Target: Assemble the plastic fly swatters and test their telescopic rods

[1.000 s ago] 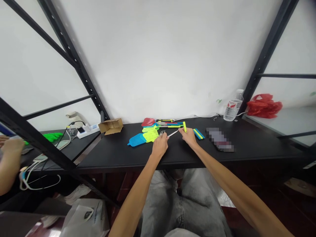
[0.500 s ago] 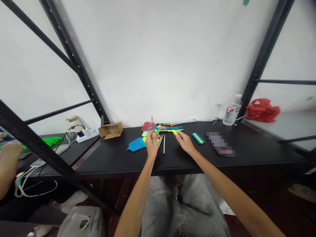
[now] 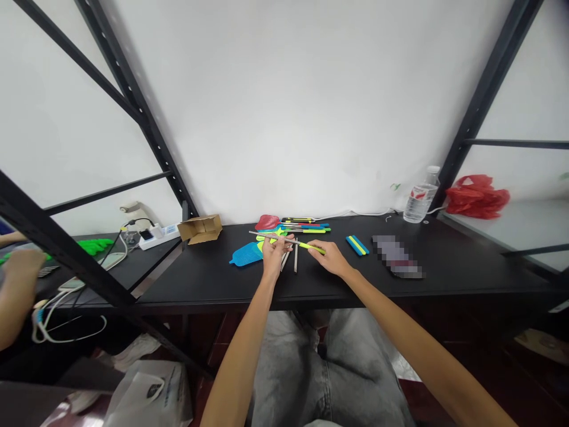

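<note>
apparently so both line up, the left hand grips a slim silver metal rod while the right hand pinches the lime-yellow tubular plastic handle at its end.

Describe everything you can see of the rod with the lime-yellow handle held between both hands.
The rod is thin, straight, grey and metallic-looking. At its right end is a slim lime-yellow handle that looks like plastic. In the picture it slants down from left to right, over the black desk. The left hand has its grip partway along the rod; the right hand grips the handle. How deep the rod sits inside cannot be seen.
</note>
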A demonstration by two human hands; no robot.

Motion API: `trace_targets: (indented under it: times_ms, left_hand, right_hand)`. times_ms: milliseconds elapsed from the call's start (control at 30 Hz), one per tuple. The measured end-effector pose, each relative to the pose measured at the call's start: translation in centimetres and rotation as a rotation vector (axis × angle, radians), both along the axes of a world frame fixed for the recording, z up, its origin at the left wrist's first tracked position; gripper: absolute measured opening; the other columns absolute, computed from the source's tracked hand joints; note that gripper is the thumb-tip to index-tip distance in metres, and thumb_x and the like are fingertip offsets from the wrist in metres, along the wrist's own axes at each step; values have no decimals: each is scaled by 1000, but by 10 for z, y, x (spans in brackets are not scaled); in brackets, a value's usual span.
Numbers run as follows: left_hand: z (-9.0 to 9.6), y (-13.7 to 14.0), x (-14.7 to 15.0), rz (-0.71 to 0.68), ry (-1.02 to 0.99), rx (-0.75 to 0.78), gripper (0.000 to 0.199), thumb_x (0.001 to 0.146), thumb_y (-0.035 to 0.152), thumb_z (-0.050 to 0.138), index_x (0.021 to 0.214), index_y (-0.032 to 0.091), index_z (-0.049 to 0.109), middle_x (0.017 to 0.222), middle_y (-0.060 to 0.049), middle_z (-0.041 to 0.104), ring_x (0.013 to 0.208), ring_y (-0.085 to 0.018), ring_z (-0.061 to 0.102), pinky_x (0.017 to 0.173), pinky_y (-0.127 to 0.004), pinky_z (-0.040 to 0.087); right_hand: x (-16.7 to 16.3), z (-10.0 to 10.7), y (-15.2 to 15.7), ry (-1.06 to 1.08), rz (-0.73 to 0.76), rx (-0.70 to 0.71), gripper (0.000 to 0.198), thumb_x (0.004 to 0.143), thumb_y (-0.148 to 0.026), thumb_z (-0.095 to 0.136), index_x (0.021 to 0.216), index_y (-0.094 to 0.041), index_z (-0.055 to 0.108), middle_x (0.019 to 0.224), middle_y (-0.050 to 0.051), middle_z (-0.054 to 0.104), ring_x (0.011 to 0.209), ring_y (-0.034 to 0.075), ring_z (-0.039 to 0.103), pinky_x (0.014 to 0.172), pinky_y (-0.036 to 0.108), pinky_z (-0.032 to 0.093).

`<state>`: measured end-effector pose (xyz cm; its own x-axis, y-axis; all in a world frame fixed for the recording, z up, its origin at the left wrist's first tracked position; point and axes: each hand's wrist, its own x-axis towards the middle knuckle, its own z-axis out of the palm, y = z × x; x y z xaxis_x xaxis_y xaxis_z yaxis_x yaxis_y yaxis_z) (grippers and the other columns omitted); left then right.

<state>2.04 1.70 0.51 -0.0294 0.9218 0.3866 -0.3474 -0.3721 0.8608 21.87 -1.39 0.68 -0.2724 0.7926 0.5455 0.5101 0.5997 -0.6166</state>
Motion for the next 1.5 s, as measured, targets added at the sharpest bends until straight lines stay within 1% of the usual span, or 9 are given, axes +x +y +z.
trace_targets:
  times_ms: [333, 533, 667, 800, 1100, 1233, 1367, 1433, 1500]
  left_hand:
    - [4, -7, 3, -47, 68, -24, 48, 77, 48, 76, 97, 22, 41, 91, -10, 76, 86, -24, 75, 62, -27, 57]
    - [3, -11, 9, -89, 178, 51, 42, 76, 46, 76, 93, 19, 48, 94, -11, 76, 86, -23, 74, 63, -27, 58]
    - [5, -10, 7, 40, 178, 80, 41, 76, 50, 74, 95, 16, 60, 99, -11, 74, 71, -16, 70, 54, -24, 55]
    - [4, -6, 2, 201, 124, 78, 42, 79, 54, 70, 91, 14, 68, 81, -6, 70, 61, -12, 64, 52, -23, 53]
    - [-2, 0, 9, 90, 261, 95, 40, 77, 52, 72, 90, 13, 72, 82, -9, 72, 64, -14, 61, 48, -22, 45]
    - [11, 1, 3, 41, 427, 107, 42, 78, 53, 70, 93, 14, 74, 84, -8, 73, 62, -14, 60, 48, -22, 42]
    - [37, 9, -23, -45, 761, 228, 42, 75, 49, 73, 103, 18, 74, 98, -10, 74, 84, -23, 67, 67, -28, 50]
    - [47, 15, -38, 123, 948, 197, 44, 79, 50, 68, 110, 19, 71, 108, -12, 73, 92, -26, 68, 77, -33, 50]
    - [49, 18, -49, 316, 1230, 57, 51, 78, 53, 66, 115, 19, 69, 115, -15, 71, 103, -32, 66, 86, -37, 48]
  right_hand:
    - [-1, 1, -1, -8, 12, 8, 36, 94, -43, 46, 108, -21, 72, 95, 5, 73, 79, 20, 63, 75, 27, 44]
    - [0, -1, 2, 34, 64, 52, 34, 96, -42, 48, 110, -22, 72, 94, 3, 73, 77, 18, 62, 73, 26, 43]
    - [3, -4, 6, 70, 37, 54, 35, 96, -43, 48, 110, -21, 72, 92, 4, 73, 76, 19, 63, 72, 27, 44]
    - [4, -7, 10, 72, 34, 58, 35, 95, -44, 50, 110, -21, 72, 95, 5, 73, 79, 21, 64, 73, 29, 45]
    - [7, -10, 15, 16, 58, 4, 37, 97, -45, 46, 98, -21, 74, 72, 0, 64, 60, 15, 51, 60, 27, 34]
    - [5, -8, 13, 50, 52, -46, 39, 98, -47, 43, 86, -20, 69, 63, -2, 53, 56, 13, 45, 57, 26, 31]
    - [6, -8, 16, 191, 15, -72, 38, 95, -50, 44, 83, -20, 63, 66, -1, 53, 59, 14, 46, 58, 26, 33]
    - [7, -10, 20, 259, -29, -82, 38, 94, -51, 45, 82, -20, 62, 66, -1, 52, 60, 14, 45, 58, 26, 33]
    - [8, -13, 24, 302, -56, -98, 39, 94, -52, 45, 82, -20, 62, 64, -2, 50, 58, 14, 45, 57, 26, 34]
